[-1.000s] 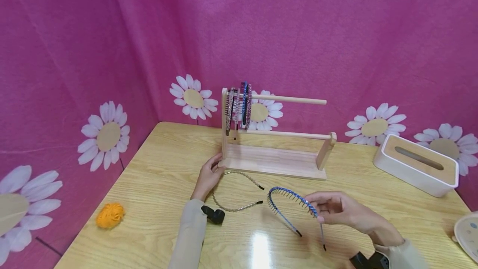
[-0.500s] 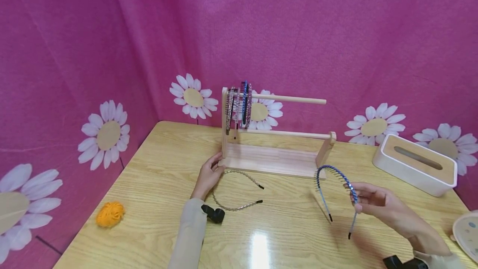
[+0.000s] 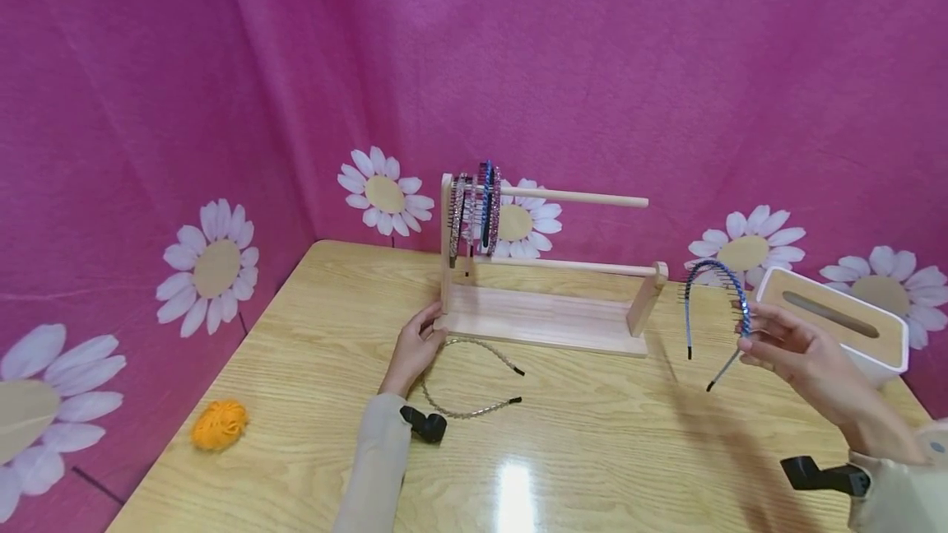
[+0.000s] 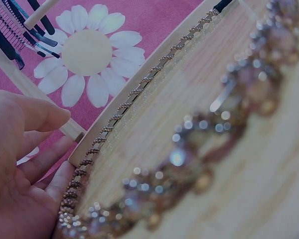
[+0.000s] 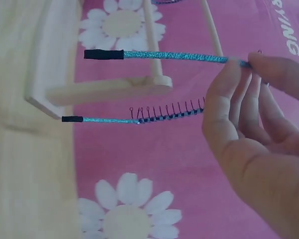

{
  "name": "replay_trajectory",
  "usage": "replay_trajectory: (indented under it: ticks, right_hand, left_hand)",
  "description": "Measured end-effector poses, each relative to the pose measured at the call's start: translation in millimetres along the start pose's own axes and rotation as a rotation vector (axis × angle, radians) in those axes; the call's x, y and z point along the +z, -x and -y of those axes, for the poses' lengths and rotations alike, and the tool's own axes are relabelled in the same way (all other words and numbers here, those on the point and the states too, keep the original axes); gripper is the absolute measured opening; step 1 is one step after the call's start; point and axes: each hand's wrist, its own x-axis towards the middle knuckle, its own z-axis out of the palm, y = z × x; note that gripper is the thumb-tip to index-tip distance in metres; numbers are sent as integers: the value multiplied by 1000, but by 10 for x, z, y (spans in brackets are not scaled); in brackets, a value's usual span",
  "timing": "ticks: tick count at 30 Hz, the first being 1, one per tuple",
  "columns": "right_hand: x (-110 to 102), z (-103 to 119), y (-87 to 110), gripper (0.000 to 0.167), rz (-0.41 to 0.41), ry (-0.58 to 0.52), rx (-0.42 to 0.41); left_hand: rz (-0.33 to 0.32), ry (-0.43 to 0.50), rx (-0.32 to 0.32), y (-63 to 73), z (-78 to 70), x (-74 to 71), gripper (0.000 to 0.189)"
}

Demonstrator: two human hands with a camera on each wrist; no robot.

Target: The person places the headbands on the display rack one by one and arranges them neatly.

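My right hand (image 3: pixel 810 360) pinches a blue toothed headband (image 3: pixel 744 303) by one side, raised above the table to the right of the wooden rack. In the right wrist view, the black tip (image 5: pixel 103 54) of its gripped leg points left, and small wire teeth line the far side. My left hand (image 3: pixel 416 349) touches the left end of the wooden headband rack (image 3: pixel 541 326), its fingers fairly straight at the base corner. Beside it a beaded headband (image 3: pixel 481 414) lies on the table, its bead twists (image 4: pixel 134 92) close to my fingers. Several headbands (image 3: pixel 494 212) hang at the rack's left.
A white tissue box (image 3: pixel 829 303) with a wood lid stands at the right, partly behind my right hand. An orange yarn ball (image 3: pixel 219 424) lies at the left of the wooden table (image 3: pixel 592 467). A pink curtain (image 3: pixel 578 64) with daisies hangs behind.
My right hand has carried the blue headband right and upward, from beside the beaded headband to near the tissue box. My left hand has stayed at the rack's corner.
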Motion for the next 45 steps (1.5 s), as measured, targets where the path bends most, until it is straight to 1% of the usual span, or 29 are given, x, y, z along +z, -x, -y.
replay_trajectory:
  ticks: [3,6,10,13,15,17,18,20,22,24,27,29,33,37,39,42,45]
  right_hand:
    - [-24,76,-110,55,-17,-20,-9]
    - [-41,169,-226,53,-80,12,-1]
    - [-42,279,-387,51,-191,124,28]
    - [-18,341,-511,49,-285,194,68]
    - [3,369,-593,49,-342,225,89]
    - [28,380,-682,48,-389,216,93]
    - [38,374,-731,47,-396,203,78]
    - [70,350,-827,46,-413,181,47]
    - [109,312,-921,44,-416,130,7]
    - [162,267,-1013,42,-416,124,-24]
    - [263,193,-1147,40,-435,161,-41]
    - [346,130,-1251,38,-461,207,-45]
    - [540,-28,-1441,38,-531,246,-42]
    - [736,-192,-1593,39,-593,284,-14]
    - [820,-260,-1661,42,-604,331,11]
    - [928,-351,-1767,47,-594,381,53]
    - [1026,-446,-1894,48,-573,397,82]
  left_hand:
    - [1,6,8,2,5,4,49]
    - [0,6,14,13,-13,-1,49]
    - [0,3,20,17,-17,-7,49]
    - [-2,0,17,8,-1,-6,49]
    - [-1,-4,18,2,11,-4,49]
    - [0,-5,22,-1,15,-3,49]
    - [1,-6,25,1,15,-2,48]
    - [3,-5,31,6,10,-2,48]
    - [5,2,35,15,4,-2,48]
    - [8,9,42,21,4,-3,48]
    - [11,17,47,24,5,-5,48]
    - [8,17,48,25,3,-10,48]
    - [2,7,41,23,6,-17,48]
    - [7,6,32,12,19,-16,48]
    - [11,4,32,5,22,-13,49]
    - [10,7,28,3,16,-13,49]
    - [9,4,30,7,12,-17,49]
